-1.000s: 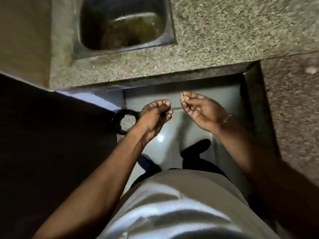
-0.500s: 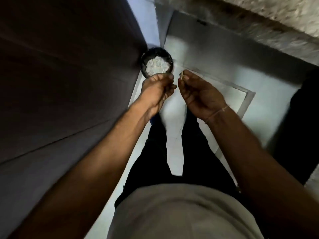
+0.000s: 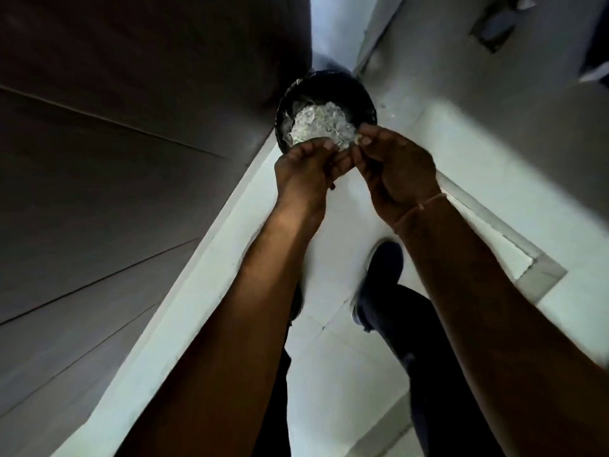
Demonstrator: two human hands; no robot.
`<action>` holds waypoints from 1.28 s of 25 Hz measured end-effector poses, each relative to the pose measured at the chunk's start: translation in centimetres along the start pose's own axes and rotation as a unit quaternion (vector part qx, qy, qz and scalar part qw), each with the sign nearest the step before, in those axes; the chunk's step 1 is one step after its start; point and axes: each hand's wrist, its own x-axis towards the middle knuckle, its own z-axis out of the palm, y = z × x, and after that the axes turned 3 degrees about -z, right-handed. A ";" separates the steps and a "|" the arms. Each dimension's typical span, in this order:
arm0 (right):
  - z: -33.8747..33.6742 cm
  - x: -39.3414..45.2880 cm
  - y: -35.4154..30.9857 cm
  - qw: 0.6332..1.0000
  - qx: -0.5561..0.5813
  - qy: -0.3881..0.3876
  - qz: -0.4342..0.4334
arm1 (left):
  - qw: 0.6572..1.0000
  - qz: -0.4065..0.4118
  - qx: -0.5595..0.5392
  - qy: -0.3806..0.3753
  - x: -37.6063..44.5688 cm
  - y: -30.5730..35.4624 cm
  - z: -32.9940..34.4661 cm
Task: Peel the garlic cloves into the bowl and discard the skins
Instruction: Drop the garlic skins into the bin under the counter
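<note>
Black bin [image 3: 359, 94] w/ pale skins [image 3: 321, 125], both hands over it, left hand [image 3: 306, 173] curled, right hand [image 3: 395, 166] pinching scrap

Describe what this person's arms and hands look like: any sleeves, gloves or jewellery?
Both forearms are bare, with no sleeves or gloves in view. The left hand shows no rings or bands. The right hand has a thin, light-coloured thread or band round its wrist. No watch shows.
</note>
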 end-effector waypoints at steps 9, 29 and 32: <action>2.2 10.1 2.9 0.985 -0.175 0.000 -0.014 | 0.991 0.017 0.106 0.077 10.1 -2.2 1.2; 1.1 7.8 2.8 0.727 -0.504 -0.054 -0.464 | 0.998 -0.012 -0.025 -0.057 9.7 0.8 -0.8; 1.0 7.4 3.6 0.732 -0.523 -0.070 -0.431 | 0.998 -0.012 -0.036 -0.042 9.3 0.8 -1.2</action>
